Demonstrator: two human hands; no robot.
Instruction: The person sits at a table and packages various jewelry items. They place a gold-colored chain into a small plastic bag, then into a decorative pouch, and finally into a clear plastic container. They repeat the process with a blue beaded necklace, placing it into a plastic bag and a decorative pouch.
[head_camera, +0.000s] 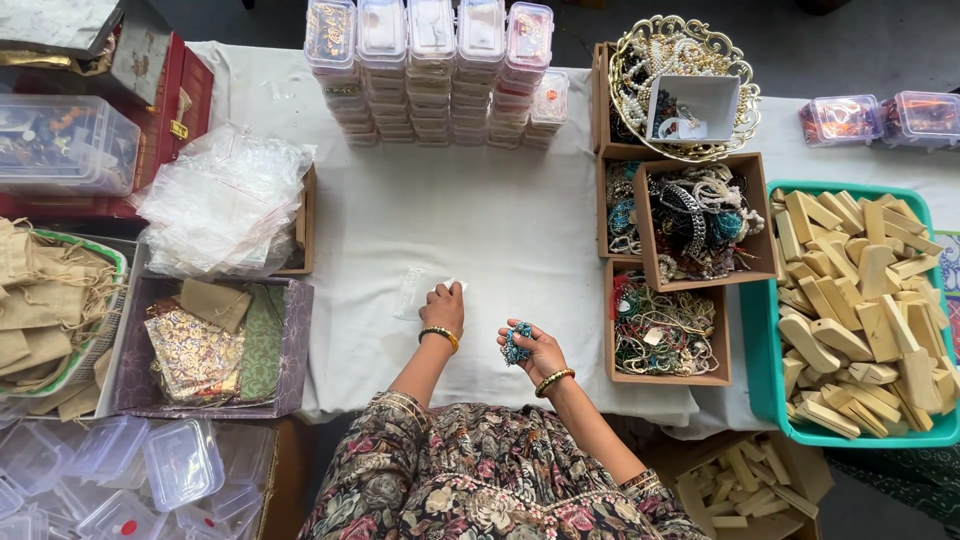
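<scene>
Bench: white cloth covers the bench (500, 220), seen from straight above, crowded at the far, left and right edges, with bare cloth in the middle.
Left hand: the left hand (444, 308) lies flat on the cloth near the middle, fingers (452, 290) pressed down on the edge of a small clear plastic bag (418, 289); a gold bangle sits at the wrist.
Clear bag: flat on the cloth, just far-left of the left hand, touched at its right edge.
Right hand: the right hand (537, 351) hovers just right of the left, palm up, fingers curled loosely round a blue beaded piece (516, 343), which rests in the palm.
Far edge: stacks of small clear lidded boxes (430, 70) stand in rows.
Right side: three brown open boxes of jewellery (690, 225) lie close to the right hand, the nearest one (665, 330) just beside it; a gold wire basket (685, 85) with pearls and a white tray sits beyond them.
Far right: a teal tub (775, 400) holds pale wooden blocks.
Left side: a heap of clear plastic bags (225, 200), then a box of cloth pouches (205, 345), and burlap pouches (45, 300) in a basket.
</scene>
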